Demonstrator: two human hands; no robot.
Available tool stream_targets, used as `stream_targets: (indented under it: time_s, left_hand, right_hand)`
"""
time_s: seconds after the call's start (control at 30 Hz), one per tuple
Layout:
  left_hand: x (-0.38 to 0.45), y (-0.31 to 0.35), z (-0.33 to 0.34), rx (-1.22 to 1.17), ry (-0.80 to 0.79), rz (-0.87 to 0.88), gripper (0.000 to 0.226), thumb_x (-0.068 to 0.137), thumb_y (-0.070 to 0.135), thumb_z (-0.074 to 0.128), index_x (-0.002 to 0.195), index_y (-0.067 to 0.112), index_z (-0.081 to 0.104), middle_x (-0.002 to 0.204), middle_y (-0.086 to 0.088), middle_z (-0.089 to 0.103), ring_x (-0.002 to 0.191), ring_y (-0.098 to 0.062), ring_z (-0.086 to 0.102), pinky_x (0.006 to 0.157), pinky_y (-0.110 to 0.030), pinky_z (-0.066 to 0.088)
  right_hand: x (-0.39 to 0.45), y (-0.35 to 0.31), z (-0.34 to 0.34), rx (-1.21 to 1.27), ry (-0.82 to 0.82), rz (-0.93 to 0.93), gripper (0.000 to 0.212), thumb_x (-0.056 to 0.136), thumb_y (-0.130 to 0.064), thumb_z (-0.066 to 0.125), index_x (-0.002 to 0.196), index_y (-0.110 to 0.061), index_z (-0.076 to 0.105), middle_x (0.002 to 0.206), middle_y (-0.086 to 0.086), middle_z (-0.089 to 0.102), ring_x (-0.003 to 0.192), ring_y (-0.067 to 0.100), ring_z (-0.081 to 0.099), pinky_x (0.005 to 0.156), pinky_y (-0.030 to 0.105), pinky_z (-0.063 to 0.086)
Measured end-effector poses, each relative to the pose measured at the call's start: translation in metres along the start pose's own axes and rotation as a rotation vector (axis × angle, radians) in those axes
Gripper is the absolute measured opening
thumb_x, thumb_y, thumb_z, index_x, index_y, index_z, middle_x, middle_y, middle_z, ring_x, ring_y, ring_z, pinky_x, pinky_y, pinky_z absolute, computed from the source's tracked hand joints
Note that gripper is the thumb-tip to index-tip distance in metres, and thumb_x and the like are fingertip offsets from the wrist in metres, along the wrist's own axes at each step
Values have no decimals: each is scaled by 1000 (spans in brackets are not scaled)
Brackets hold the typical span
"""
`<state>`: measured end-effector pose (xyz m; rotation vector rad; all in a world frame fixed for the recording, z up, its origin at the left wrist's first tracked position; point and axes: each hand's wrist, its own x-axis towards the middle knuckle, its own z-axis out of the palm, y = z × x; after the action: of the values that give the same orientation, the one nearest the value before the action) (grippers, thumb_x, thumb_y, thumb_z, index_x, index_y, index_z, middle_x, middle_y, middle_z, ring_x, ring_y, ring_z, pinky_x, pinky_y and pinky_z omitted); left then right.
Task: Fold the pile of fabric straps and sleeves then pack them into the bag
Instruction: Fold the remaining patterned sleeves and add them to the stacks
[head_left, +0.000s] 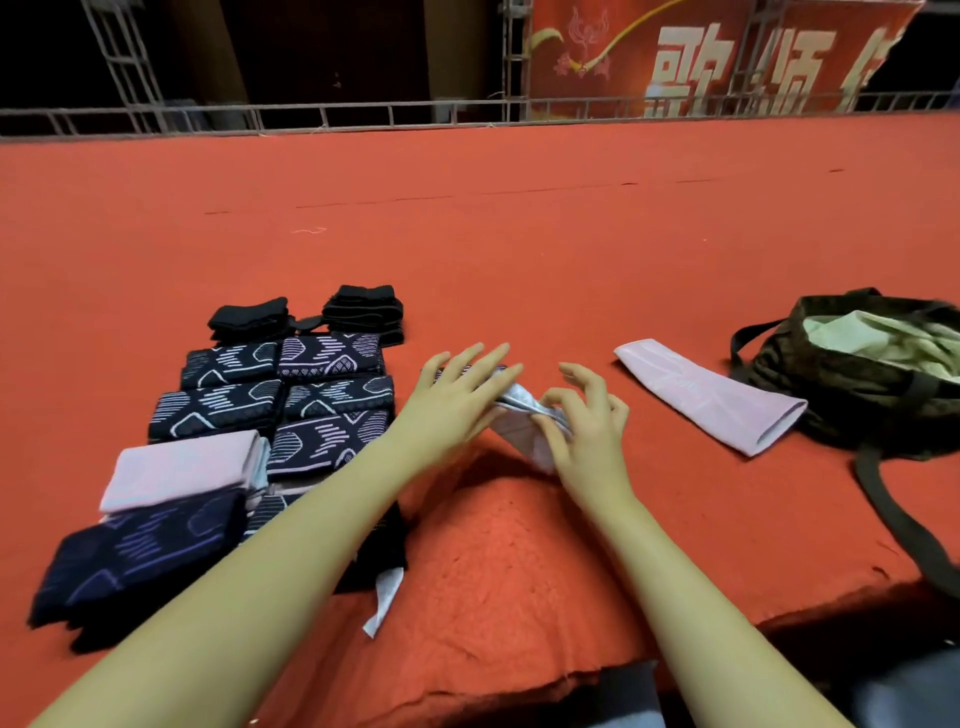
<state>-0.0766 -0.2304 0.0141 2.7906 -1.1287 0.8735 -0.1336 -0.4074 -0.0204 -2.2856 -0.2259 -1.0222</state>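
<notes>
While the left hand (457, 400) lies flat with its fingers straight and spread on a pale pink sleeve (519, 421), the right hand (587, 421) pinches the same piece between curled fingers and thumb, bunching the cloth between the two hands near the front edge of the red carpeted surface (519, 218). To the left, toward the front left corner, sit the folded pieces: dark patterned sleeves (332, 387) set in rows, a folded pink stack (182, 467) in front of them, and two stacks of black straps (363, 312) behind them. A second pink sleeve (711, 397) lies flat and unfolded to the right of the hands, its far end just beside the dark bag (841, 384), which stands open near the right edge, its pale lining showing and a strap trailing toward the front edge.
</notes>
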Motion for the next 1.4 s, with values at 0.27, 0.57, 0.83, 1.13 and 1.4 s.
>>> stream_targets:
  time_s: [0.27, 0.57, 0.83, 1.13, 1.4]
  left_hand:
    - [0, -26, -5, -208, 228, 24, 23, 86, 32, 51, 88, 21, 71, 110, 4, 68, 116, -23, 45, 83, -34, 21]
    - [16, -63, 14, -100, 346, -107, 19, 85, 31, 58, 81, 22, 74, 118, 1, 67, 113, -24, 45, 82, -35, 22]
    - [20, -81, 57, -31, 246, -25, 23, 83, 25, 54, 71, 16, 71, 114, -4, 68, 106, -25, 50, 80, -37, 27]
    - [19, -67, 54, 8, -374, -101, 29, 93, 41, 50, 110, 17, 53, 120, 4, 58, 110, -21, 55, 92, -31, 31]
    - [15, -31, 40, -63, -175, -86, 57, 71, 30, 75, 123, 10, 62, 121, -15, 63, 107, -34, 62, 88, -44, 49]
  right_hand:
    - [26, -5, 14, -69, 28, -104, 17, 82, -27, 56, 91, -17, 66, 115, 3, 61, 107, 15, 49, 85, 30, 21]
    - [80, 4, 58, -175, 17, -132, 24, 80, -38, 56, 91, -25, 73, 103, -9, 68, 100, 18, 47, 78, 26, 10]
    - [89, 33, 92, -239, -28, -253, 20, 81, -32, 57, 85, -25, 74, 112, -2, 68, 102, 21, 44, 82, 34, 19]
    - [55, 51, 89, -261, -458, -101, 28, 91, -37, 58, 118, -32, 66, 137, -10, 54, 130, 13, 45, 97, 35, 9]
    - [26, 57, 54, -166, -315, 119, 43, 90, -29, 50, 133, -25, 54, 143, -6, 46, 129, 14, 40, 93, 23, 11]
